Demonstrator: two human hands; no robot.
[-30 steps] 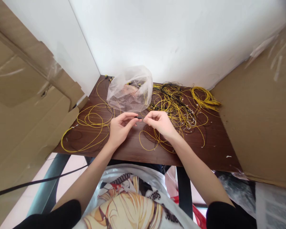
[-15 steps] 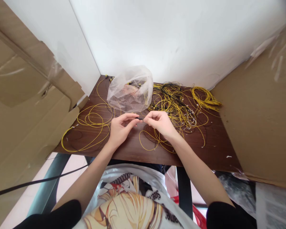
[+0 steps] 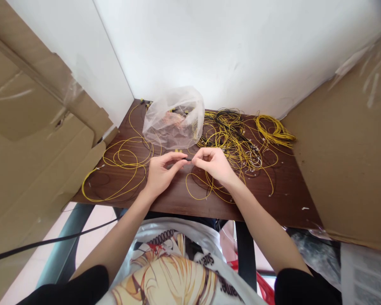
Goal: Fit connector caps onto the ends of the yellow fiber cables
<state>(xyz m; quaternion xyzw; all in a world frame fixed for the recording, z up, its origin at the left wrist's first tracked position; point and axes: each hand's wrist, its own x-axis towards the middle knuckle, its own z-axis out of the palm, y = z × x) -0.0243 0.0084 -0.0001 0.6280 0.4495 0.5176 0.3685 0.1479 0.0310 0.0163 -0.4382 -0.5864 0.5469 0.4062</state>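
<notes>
Over a dark wooden table (image 3: 282, 203), my left hand (image 3: 161, 171) and my right hand (image 3: 213, 163) meet fingertip to fingertip. Between them they pinch a small black piece on a thin cable (image 3: 188, 159). Both hands are closed in a pinch. Loops of yellow cable (image 3: 206, 186) lie under my right wrist. A larger yellow coil (image 3: 120, 163) lies to the left of my left hand.
A crumpled clear plastic bag (image 3: 174, 118) sits behind the hands. A tangle of yellow and black cables (image 3: 238, 140) covers the back right of the table. Cardboard sheets (image 3: 34, 140) lean at the left, and another cardboard sheet (image 3: 349, 161) at the right. White walls close the corner.
The pinched black piece and both hands have sunk a little toward the table. Otherwise nothing has moved.
</notes>
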